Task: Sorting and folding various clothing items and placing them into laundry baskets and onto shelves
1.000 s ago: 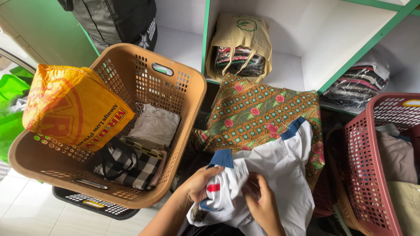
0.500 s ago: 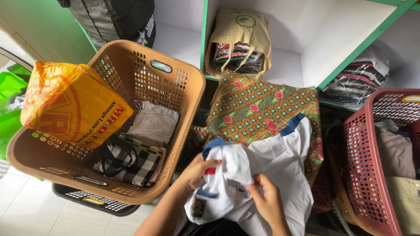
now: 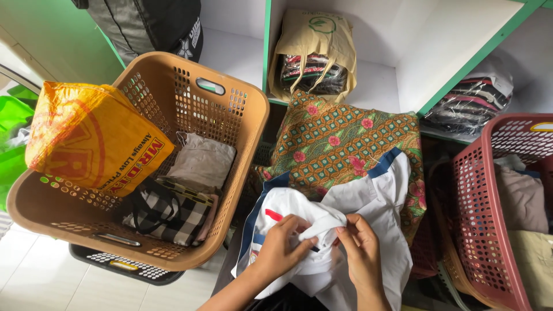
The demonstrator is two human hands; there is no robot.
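A white shirt (image 3: 377,201) with blue trim and a small red patch lies bunched in front of me, over a green and orange flower-patterned cloth (image 3: 340,141). My left hand (image 3: 282,245) pinches a fold of the white shirt near its middle. My right hand (image 3: 360,250) grips the same fold from the right, fingertips almost touching the left hand's. Both hands are low in the view, between the two baskets.
An orange-brown laundry basket (image 3: 247,144) at left holds an orange bag (image 3: 92,138), a beige garment and a checked cloth. A red basket (image 3: 478,207) with clothes stands at right. White shelves with green edges behind hold a tan tote bag (image 3: 314,40) and wrapped clothes (image 3: 469,103).
My left hand moved right and onto the top of the shirt, meeting my right hand. The shirt has been turned, so a long blue-trimmed edge now shows at left.
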